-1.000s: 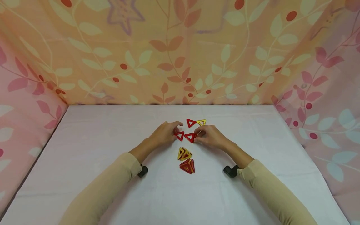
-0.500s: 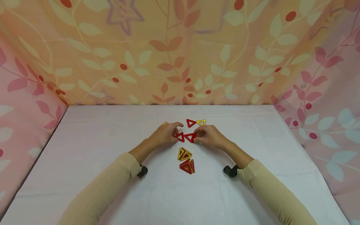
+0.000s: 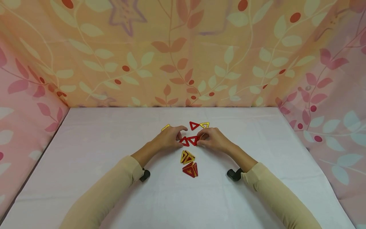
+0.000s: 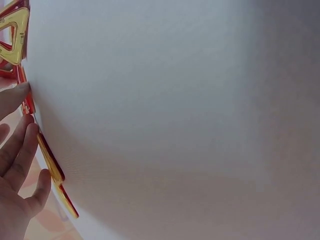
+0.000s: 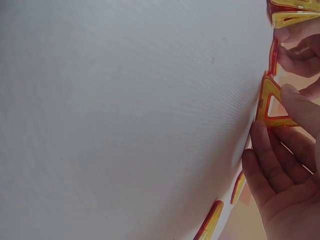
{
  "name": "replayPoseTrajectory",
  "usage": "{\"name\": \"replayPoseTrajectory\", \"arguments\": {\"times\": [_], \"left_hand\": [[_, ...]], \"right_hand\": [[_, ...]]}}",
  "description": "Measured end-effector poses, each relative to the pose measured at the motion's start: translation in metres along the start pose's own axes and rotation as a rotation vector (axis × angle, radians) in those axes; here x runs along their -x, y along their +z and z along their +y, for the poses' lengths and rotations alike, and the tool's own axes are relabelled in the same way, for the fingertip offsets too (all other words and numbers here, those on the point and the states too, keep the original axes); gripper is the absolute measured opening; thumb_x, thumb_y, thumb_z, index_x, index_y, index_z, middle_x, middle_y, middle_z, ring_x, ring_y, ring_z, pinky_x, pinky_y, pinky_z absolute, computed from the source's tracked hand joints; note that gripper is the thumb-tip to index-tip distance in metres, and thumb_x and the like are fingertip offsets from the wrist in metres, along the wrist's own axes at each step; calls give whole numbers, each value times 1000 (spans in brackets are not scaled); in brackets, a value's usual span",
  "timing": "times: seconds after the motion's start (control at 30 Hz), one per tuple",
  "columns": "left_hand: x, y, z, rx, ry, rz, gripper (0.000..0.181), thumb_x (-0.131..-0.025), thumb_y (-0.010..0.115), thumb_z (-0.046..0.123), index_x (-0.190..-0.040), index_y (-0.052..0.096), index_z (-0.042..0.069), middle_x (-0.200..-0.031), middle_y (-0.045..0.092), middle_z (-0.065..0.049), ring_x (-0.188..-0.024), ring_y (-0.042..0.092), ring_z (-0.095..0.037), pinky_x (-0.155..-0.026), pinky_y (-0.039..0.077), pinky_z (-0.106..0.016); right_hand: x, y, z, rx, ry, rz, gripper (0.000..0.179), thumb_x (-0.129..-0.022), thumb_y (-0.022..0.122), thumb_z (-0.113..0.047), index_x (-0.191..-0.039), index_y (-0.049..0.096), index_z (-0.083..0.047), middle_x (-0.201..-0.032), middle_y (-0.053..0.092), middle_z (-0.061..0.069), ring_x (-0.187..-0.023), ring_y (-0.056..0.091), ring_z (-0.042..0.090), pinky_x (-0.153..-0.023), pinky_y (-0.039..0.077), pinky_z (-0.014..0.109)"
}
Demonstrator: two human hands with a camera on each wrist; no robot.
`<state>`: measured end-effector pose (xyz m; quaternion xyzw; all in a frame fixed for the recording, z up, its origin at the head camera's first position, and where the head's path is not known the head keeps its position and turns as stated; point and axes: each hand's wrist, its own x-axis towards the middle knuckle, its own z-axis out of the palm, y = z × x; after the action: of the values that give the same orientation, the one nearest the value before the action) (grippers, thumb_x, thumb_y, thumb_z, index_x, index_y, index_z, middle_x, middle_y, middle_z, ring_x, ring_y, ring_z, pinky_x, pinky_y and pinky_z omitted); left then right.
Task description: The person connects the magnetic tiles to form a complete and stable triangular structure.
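Observation:
In the head view, two red triangular magnetic tiles lie nearly corner to corner between the hands. My left hand (image 3: 168, 137) holds the left red tile (image 3: 184, 141); the left wrist view shows the thumb and fingers about its red edge (image 4: 29, 104). My right hand (image 3: 215, 138) is at the right red tile (image 3: 193, 140). In the right wrist view, its thumb and fingers pinch a yellow tile (image 5: 265, 107) that stands up from the surface. A yellow cluster of tiles (image 3: 187, 156) and a red one (image 3: 190, 170) stand nearer the body.
Beyond the hands lie a red triangle (image 3: 194, 125) and a yellow triangle (image 3: 204, 125), their corners close. Another yellow tile (image 3: 165, 127) is partly hidden behind the left hand. A white cloth (image 3: 85, 152) covers the table, with patterned fabric (image 3: 171, 63) around it.
The left red tile has turned and shifted slightly right and nearer the body with my left hand. More of the yellow tile behind that hand shows. My right hand has hardly moved.

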<state>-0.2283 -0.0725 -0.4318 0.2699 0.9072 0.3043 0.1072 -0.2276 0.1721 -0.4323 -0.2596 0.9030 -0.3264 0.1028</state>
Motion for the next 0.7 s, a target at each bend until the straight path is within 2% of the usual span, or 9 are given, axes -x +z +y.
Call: {"name": "replayPoseTrajectory", "arguments": {"times": [0.33, 0.7], "left_hand": [[2, -1, 2, -8, -22, -23, 60, -81, 84, 15, -135, 58, 13, -88, 64, 2, -82, 58, -14, -78, 51, -28], [3, -1, 3, -5, -4, -53, 61, -80, 84, 15, -135, 58, 14, -90, 65, 1, -84, 59, -14, -79, 52, -28]], "right_hand": [[-1, 0, 0, -5, 0, -4, 29, -86, 79, -15, -111, 72, -3, -99, 72, 3, -87, 66, 13, -87, 54, 37], [0, 1, 1, -6, 17, -3, 29, -86, 80, -15, -111, 72, -3, -98, 72, 3, -86, 65, 13, -86, 54, 36]]}}
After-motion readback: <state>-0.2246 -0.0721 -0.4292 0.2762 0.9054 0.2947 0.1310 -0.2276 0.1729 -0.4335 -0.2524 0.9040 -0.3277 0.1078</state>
